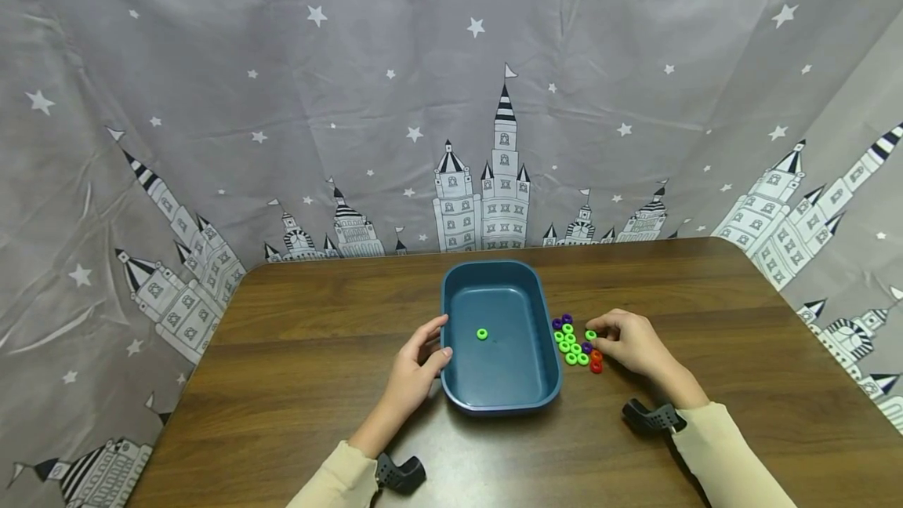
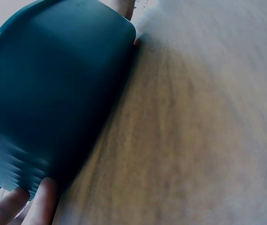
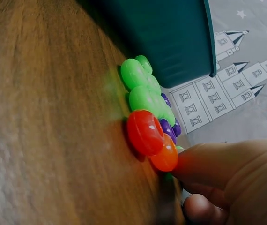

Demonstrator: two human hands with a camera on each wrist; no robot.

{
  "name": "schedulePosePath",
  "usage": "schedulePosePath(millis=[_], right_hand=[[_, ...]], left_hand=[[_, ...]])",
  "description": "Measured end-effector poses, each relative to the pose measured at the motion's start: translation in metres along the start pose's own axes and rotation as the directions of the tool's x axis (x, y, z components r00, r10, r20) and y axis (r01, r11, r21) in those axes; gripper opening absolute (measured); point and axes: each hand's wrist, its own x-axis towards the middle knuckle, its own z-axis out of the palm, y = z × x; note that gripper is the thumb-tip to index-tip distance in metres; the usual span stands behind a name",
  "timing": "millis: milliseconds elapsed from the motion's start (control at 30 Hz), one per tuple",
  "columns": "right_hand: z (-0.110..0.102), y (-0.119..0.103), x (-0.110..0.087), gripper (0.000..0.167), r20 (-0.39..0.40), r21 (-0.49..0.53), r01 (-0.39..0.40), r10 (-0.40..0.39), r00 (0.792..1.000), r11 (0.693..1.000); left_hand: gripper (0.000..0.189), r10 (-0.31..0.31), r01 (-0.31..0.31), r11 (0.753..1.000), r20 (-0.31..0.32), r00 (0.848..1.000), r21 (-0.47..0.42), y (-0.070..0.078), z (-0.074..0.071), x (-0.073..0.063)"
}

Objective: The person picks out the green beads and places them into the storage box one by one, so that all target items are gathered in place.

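A dark blue-green plastic tub [image 1: 497, 394] stands on the table with one bright green ring [image 1: 482, 334] lying on its floor. My left hand [image 1: 415, 367] rests against the tub's left side, thumb and fingertips at the rim. In the left wrist view, its fingers [image 2: 43, 201] touch the ribbed outer wall. To the right of the tub, my right hand [image 1: 631, 342] pinches a green ring [image 1: 590, 335] between thumb and forefinger; the thumb mostly hides that ring in the right wrist view. Next to it lie several green rings [image 3: 145, 101], purple rings [image 3: 167, 129], an orange ring [image 3: 165, 157] and a red ring [image 3: 144, 132].
The brown wooden table [image 1: 317, 335] extends to both sides of the tub. Behind it hangs a grey curtain [image 1: 423, 100] printed with castles and stars. Each wrist wears a black camera mount, the left one [image 1: 400, 474] and the right one [image 1: 652, 418].
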Motion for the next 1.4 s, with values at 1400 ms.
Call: schedulePosePath(millis=[1400], right_hand=[[-0.0042,-0.0062,0.0094,0.015,-0.005,-0.062,-0.033,0.033,0.999,0.998]], left_hand=[[0.049,0.013,-0.013,1.0,0.0,1.0,-0.016,-0.0021,-0.0002,0.0008]])
